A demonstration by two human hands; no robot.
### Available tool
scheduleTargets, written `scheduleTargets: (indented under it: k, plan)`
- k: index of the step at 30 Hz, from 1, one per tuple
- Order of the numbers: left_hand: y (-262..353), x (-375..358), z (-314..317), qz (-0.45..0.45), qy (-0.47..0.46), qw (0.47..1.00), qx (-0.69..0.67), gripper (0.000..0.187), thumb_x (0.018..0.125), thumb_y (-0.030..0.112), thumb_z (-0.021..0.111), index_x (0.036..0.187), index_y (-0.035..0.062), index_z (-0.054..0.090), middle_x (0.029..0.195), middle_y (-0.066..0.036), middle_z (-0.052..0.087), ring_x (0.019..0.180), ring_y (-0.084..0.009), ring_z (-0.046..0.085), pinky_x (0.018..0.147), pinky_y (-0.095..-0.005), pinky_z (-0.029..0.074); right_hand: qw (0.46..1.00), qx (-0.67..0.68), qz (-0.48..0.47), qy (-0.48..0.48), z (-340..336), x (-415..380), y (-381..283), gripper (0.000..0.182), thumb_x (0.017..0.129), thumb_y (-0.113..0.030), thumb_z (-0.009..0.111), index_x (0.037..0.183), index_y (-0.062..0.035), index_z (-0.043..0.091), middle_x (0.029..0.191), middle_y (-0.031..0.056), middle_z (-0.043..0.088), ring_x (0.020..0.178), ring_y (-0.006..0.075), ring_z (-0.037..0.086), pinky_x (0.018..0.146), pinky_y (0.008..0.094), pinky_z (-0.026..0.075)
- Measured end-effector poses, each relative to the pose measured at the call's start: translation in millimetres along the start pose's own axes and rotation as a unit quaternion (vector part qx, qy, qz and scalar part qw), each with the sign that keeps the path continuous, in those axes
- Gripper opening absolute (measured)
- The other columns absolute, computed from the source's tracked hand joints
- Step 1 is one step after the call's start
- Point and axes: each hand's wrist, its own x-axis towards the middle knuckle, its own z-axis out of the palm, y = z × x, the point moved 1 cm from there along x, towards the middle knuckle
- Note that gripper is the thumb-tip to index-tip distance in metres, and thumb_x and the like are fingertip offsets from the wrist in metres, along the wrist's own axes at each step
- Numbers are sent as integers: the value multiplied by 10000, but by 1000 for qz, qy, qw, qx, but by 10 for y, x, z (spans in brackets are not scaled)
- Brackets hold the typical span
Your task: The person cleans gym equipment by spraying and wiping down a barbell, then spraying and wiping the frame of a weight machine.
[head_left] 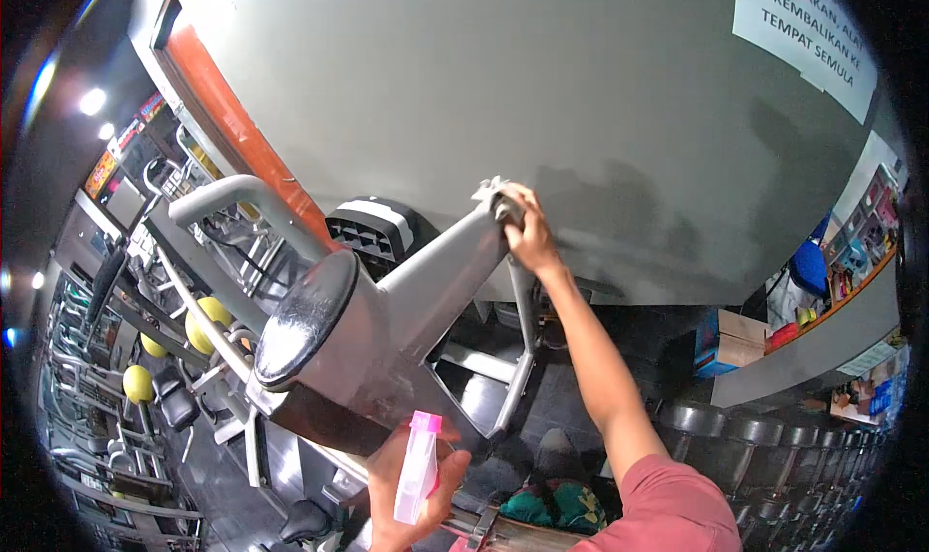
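Left hand (411, 489) is wrapped around a pink-capped spray bottle (419, 465), holding it low beneath the grey gym machine (387, 310). Right hand (527, 233) is up high, fingers closed on a cloth (494, 196) pressed against the machine's arm end, by the grey wall (581, 97).

A cloth (492, 192) is mostly hidden under the right hand (527, 233) at the top of a grey machine arm (435, 281). Right of that arm, a wall notice (803, 34) is cut off by the picture's edge. Below the arm, the spray bottle (418, 465) is partly covered by the left hand (406, 499), whose wrist is cut off.
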Motion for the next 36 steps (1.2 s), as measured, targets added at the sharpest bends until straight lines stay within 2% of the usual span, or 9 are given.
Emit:
scheduleTargets:
  k: [6, 11, 15, 19, 21, 28, 31, 32, 36]
  plan:
    - [58, -4, 5, -52, -10, 997, -52, 329, 786, 249, 734, 904, -16, 579, 809, -90, 618, 695, -142, 608, 619, -267, 472, 881, 229, 414, 30, 294, -431, 1364, 399, 929, -278, 499, 1242, -33, 474, 1087, 113, 560, 1020, 234, 527, 843, 356, 428]
    - [-3, 4, -4, -38, -20, 999, -26, 326, 785, 251, 735, 895, -14, 581, 819, -93, 627, 691, -142, 607, 617, -260, 465, 733, 316, 596, 91, 669, -1263, 1826, 305, 946, -412, 473, 860, -125, 528, 603, 28, 433, 507, 147, 444, 423, 295, 366]
    - [-26, 13, -20, -25, -21, 999, -18, 323, 786, 251, 734, 894, -12, 580, 819, -92, 627, 687, -141, 607, 617, -257, 462, 447, 634, 603, 184, 962, -1660, 1897, 241, 902, -240, 461, 689, -139, 411, 564, -6, 381, 384, 123, 339, 324, 259, 272]
    - [49, 15, 2, -55, -13, 998, -33, 317, 786, 249, 731, 889, -12, 582, 814, -91, 626, 681, -142, 604, 617, -261, 464, 497, 726, 446, 163, 1358, -1648, 2390, 147, 887, -155, 416, 768, -118, 494, 658, 23, 490, 472, 135, 464, 384, 272, 398]
    - [50, 16, 9, -65, -9, 997, -48, 311, 781, 238, 733, 886, -13, 582, 808, -90, 626, 678, -143, 603, 617, -263, 464, 483, 586, 497, 421, 1170, -1099, 1208, 221, 936, -190, 430, 1081, -73, 550, 987, 40, 595, 888, 160, 589, 753, 339, 505]
    - [-16, 25, -14, -9, -8, 1000, 12, 272, 794, 193, 717, 887, -24, 581, 781, -78, 625, 670, -140, 598, 611, -259, 462, 866, 308, 363, 153, 184, -518, -737, 338, 922, -276, 523, 1124, -6, 547, 901, 29, 548, 816, 119, 488, 731, 285, 407]
    - [-42, 20, -4, -5, -14, 1000, 1, 263, 788, 180, 717, 884, -24, 582, 783, -76, 626, 671, -138, 595, 612, -258, 462, 983, 183, 29, 6, 28, -477, -1320, 365, 847, -194, 569, 1185, -59, 538, 1211, 147, 514, 1137, 288, 482, 955, 404, 390]
    - [-48, 18, -4, -15, -13, 1000, -18, 260, 780, 172, 720, 883, -24, 582, 784, -75, 626, 671, -137, 594, 613, -258, 462, 989, 13, -146, -22, -31, -385, -1519, 402, 814, -172, 589, 1203, -87, 535, 1320, 181, 460, 1256, 355, 422, 1027, 459, 355]
    - [43, 15, 15, -49, 5, 998, -48, 258, 773, 162, 721, 889, -23, 582, 784, -75, 626, 674, -135, 592, 615, -258, 463, 975, 102, -195, 25, 158, -520, -1006, 424, 756, -23, 536, 1178, -62, 551, 1367, 199, 413, 1322, 410, 321, 1070, 495, 276]
